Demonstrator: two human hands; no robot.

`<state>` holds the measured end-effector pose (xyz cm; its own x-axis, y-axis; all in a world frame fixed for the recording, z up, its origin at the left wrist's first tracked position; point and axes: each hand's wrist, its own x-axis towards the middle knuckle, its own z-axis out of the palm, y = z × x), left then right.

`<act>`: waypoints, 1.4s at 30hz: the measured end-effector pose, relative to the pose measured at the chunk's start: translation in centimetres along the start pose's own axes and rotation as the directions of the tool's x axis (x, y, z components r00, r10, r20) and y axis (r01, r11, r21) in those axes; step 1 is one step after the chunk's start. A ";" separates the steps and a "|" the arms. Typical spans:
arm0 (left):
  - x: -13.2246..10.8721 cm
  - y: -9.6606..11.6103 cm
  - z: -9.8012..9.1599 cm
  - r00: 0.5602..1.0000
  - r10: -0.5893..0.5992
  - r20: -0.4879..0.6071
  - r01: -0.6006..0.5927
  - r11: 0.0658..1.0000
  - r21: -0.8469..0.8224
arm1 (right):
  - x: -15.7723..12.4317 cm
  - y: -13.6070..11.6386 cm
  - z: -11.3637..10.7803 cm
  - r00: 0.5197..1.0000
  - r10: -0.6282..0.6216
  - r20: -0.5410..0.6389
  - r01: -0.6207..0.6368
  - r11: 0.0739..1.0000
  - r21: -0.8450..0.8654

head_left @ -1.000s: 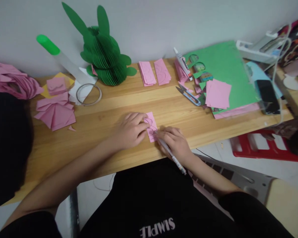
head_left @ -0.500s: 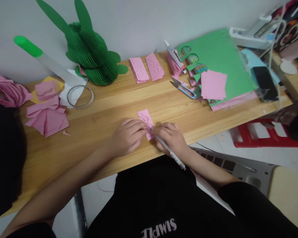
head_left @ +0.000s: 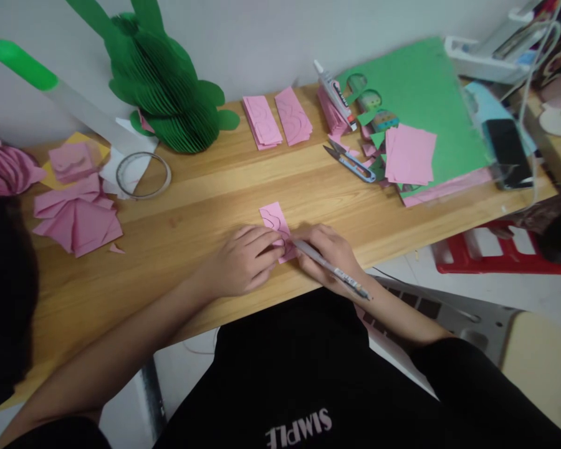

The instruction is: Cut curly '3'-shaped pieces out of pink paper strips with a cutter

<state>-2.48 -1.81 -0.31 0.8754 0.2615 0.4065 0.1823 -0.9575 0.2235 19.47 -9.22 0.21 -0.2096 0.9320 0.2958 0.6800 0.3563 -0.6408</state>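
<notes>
The left hand (head_left: 240,260) presses flat on a pink paper strip (head_left: 275,226) on the wooden tabletop (head_left: 206,199); the right hand (head_left: 330,252) pinches a pen (head_left: 330,268) against it.

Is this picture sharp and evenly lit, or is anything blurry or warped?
Head view: soft, even light, no glare; a paler band crosses the table; the wide lens stretches the corners; the pen looks slightly soft; a dark, unfocused shape fills the left edge.

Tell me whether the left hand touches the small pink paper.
Touching. The head view shows the left hand with fingers lying on the pink paper, covering its near end.
</notes>
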 end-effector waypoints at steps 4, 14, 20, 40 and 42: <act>0.0 0.0 0.0 0.999 -0.002 0.034 0.003 1.000 -0.014 | 0.6 -0.4 -0.5 0.977 0.211 0.004 -0.209 0.963 0.172; 0.4 0.3 -0.5 0.997 -0.033 0.067 0.034 0.999 -0.008 | -0.3 -2.3 0.1 0.926 0.313 -0.211 -0.331 0.942 -0.056; 0.4 0.5 -0.6 0.993 -0.042 0.112 0.042 0.999 0.002 | -0.3 -2.8 0.3 0.944 0.304 -0.127 -0.317 0.942 -0.108; 0.1 0.6 -0.4 0.994 -0.055 0.093 0.053 0.998 0.021 | 0.6 -2.9 0.3 0.960 0.271 -0.067 -0.279 0.945 -0.169; 0.1 0.6 -0.3 0.995 -0.060 0.086 0.059 0.998 0.012 | 0.6 -2.8 0.6 0.967 0.237 -0.097 -0.252 0.949 -0.192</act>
<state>-2.44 -2.30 0.11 0.8980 0.3070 0.3150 0.2389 -0.9418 0.2366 17.05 -9.60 1.73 0.0268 0.9788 0.2032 0.8326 0.0907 -0.5464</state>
